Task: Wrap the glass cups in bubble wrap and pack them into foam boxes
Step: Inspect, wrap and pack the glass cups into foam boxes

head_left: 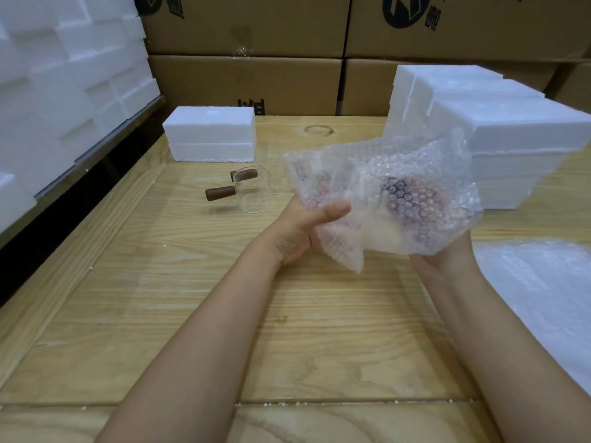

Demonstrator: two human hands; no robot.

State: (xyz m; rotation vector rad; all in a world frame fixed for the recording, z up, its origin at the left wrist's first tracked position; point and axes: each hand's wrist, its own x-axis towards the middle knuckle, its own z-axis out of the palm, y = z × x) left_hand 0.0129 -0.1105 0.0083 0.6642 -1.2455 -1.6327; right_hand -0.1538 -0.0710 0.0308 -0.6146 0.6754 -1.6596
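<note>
Clear bubble wrap sheet (399, 161) held aloft: left hand (303, 228) thumb pinches edge to hold fold shut; right hand (447, 255) cradles beneath, fingers hidden, grip untellable. Inside, dark shape (393, 187), likely cup handle. Two clear brown-handled glass cups (256, 187) wait beside white foam box (211, 135).

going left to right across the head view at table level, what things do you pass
stacked foam boxes → single foam box → glass cups → left hand → bubble wrap → right hand → loose bubble wrap sheets
</note>
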